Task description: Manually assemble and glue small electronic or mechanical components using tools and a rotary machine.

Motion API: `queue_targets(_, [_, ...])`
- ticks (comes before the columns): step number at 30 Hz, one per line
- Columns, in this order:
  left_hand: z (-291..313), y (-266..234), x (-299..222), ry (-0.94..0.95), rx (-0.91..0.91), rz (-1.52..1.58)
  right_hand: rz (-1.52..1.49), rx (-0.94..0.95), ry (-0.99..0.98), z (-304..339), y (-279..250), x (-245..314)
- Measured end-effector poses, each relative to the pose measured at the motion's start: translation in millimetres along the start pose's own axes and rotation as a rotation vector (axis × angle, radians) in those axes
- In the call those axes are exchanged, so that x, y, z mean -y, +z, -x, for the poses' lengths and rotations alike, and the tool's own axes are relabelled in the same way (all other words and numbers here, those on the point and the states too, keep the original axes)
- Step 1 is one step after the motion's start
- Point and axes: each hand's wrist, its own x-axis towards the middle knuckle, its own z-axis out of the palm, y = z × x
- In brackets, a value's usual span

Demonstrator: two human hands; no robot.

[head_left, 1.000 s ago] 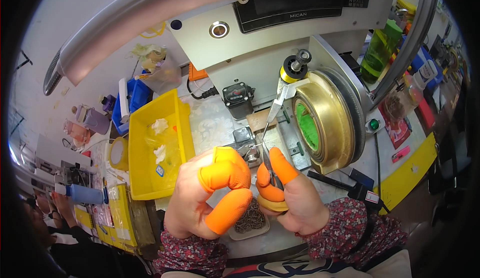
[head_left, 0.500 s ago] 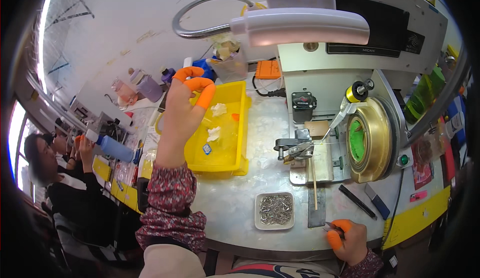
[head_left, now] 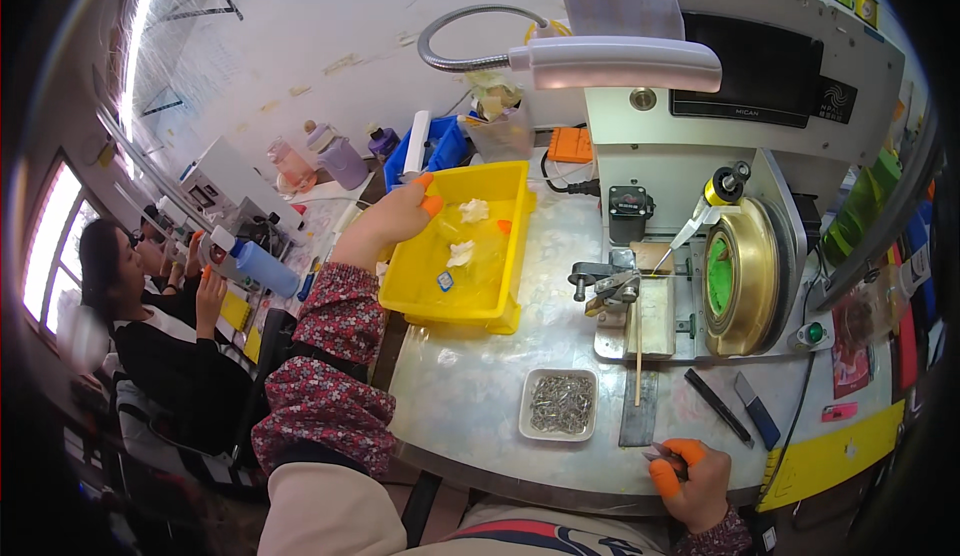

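A yellow bin (head_left: 478,301), open-topped and holding scraps of white material and a small blue piece, sits toward the tabletop's (head_left: 470,396) far left edge. The left hand (head_left: 392,218), orange caps on its fingers (head_left: 430,203), rests on the bin's left rim, fingers curled over it. At the near edge, the right hand (head_left: 695,476) pinches a small dark tool (head_left: 664,454) between capped fingers, near a grey tray (head_left: 560,405) of metal parts.

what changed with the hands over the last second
The left hand left its spot beside the right hand, swung out left and now rests at the rim of the yellow bin. The right hand dropped to the table edge, gripping a small tool. The tray of metal bits stayed put.
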Motion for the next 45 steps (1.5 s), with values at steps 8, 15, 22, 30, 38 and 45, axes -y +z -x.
queue_targets(8, [45,-30,-19,-0.075,-0.142,0.718,-0.011,0.005,0.017,-1,2,-1])
queue_targets(15, [126,-20,46,-0.104,-0.657,-0.01,0.043,-0.001,0.085,9,4,-3])
queue_targets(22, [171,17,90,-0.14,-0.365,-0.085,0.096,0.023,0.08,7,5,-2])
queue_targets(30, [199,17,52,0.01,-0.57,-0.385,-0.051,-0.155,0.195,22,8,-13])
queue_targets(38, [188,-9,10,-0.025,-0.871,-0.417,0.027,-0.145,-0.378,-14,-6,29])
queue_targets(45, [110,46,-106,0.295,-0.13,0.859,-0.312,-0.019,-0.122,-71,6,56])
